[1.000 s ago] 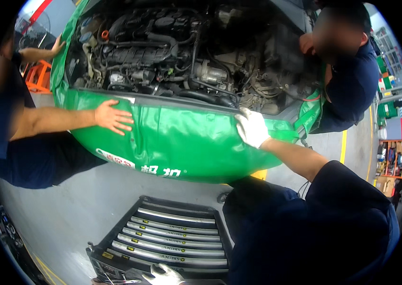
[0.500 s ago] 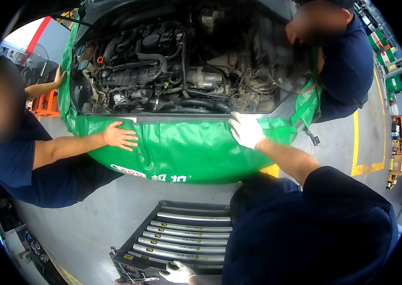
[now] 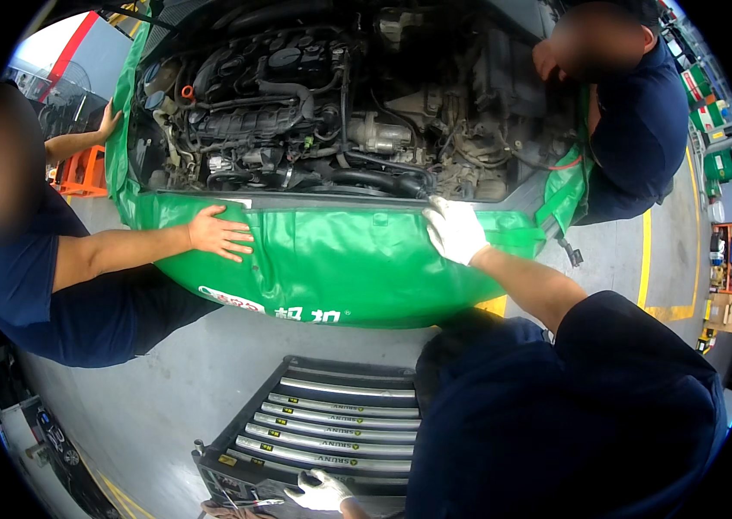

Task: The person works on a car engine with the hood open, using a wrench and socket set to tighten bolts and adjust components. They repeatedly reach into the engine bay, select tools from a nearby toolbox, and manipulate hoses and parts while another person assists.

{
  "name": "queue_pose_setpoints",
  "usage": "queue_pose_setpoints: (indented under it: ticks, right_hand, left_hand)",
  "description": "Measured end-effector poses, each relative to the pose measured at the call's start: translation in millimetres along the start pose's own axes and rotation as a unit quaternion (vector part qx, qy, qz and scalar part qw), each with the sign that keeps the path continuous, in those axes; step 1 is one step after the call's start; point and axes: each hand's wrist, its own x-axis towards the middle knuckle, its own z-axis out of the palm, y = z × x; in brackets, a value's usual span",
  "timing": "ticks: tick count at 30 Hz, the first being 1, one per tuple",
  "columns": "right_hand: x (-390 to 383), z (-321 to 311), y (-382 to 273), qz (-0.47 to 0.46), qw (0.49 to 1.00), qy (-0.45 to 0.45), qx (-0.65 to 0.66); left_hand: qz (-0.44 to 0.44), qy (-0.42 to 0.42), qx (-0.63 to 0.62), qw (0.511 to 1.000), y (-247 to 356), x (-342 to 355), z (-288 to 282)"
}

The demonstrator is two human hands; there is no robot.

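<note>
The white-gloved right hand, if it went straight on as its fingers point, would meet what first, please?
For the right hand, probably the dark front crosspiece beside the green fender cover; the thick black hose lies beyond, though depth is unclear.

A navy torso hides the right side of the drawer chest

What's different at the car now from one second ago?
Hardly anything: the view shifted a little, but nothing was visibly grabbed or let go. The gloved right hand stayed on the green cover, the gloved left hand stayed by the black cart, and the left co-worker's bare hand stayed on the cover too.
</note>
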Motion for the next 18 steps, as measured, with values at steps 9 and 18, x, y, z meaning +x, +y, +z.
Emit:
queue_pose_setpoints:
  ticks: [9, 18]
  right_hand:
    - [1.1, -1.9, 2.6, -0.004, 1.0, 0.007, 0.004]
    - [2.9, -1.6, 1.3, -0.006, 1.0, 0.017, 0.014]
  left_hand:
    - [0.009, -0.001, 0.005, 1.0, 5.1, 2.8, -5.3]
    - [-0.007, -0.002, -0.003, 1.0, -1.4, 2.2, -0.5]
